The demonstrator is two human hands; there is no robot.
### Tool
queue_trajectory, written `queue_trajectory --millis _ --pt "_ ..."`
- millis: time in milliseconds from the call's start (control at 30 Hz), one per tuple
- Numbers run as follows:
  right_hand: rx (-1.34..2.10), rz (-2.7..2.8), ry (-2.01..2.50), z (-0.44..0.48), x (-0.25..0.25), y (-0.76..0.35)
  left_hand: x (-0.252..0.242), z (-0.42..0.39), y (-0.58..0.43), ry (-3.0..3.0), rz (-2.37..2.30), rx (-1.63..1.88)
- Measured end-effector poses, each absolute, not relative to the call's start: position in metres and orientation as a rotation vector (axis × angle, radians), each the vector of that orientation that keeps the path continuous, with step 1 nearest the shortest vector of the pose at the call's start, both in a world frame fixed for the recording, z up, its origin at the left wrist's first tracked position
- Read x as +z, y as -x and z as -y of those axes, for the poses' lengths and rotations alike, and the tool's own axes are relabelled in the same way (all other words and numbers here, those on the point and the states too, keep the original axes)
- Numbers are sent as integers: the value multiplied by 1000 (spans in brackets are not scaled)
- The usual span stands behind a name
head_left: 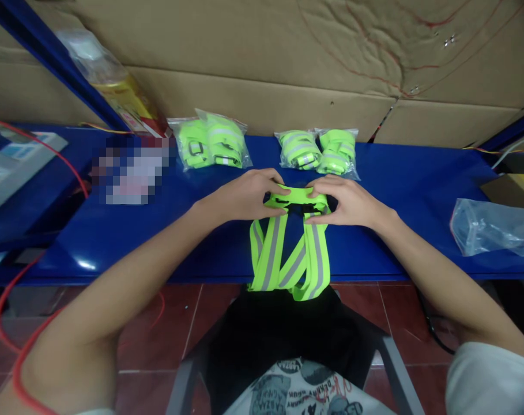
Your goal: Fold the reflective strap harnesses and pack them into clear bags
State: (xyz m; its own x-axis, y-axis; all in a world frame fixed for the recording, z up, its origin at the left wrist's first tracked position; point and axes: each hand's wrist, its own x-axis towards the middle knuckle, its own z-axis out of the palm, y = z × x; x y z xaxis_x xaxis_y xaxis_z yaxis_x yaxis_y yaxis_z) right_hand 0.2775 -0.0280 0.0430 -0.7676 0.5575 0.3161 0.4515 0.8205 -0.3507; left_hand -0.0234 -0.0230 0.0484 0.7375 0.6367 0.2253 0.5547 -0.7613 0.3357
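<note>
A neon yellow-green strap harness (290, 253) with grey reflective stripes lies on the blue table (400, 178) and hangs over its front edge. My left hand (248, 195) grips the left end of its top band. My right hand (346, 200) grips the right end, at a black buckle (302, 208) between the two hands. Both hands rest on the tabletop, thumbs toward each other.
Two clear bags of folded neon straps (212, 141) lie at the back left of the hands, two more bags (317, 151) at the back centre. An empty clear bag (493, 227) lies at the right. A cardboard wall (287, 57) backs the table. A red cable (15, 323) loops at the left.
</note>
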Motion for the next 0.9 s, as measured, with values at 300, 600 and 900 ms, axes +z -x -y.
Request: queue_trajectory --millis 300,600,900 --pt "288 2499 785 10 25 -279 42 25 18 -2668 -1127 558" --pt "345 2502 778 13 31 -277 33 -3 26 -2336 -885 747" --pt "570 2296 888 11 25 -272 32 -2 28 -1965 -1002 703"
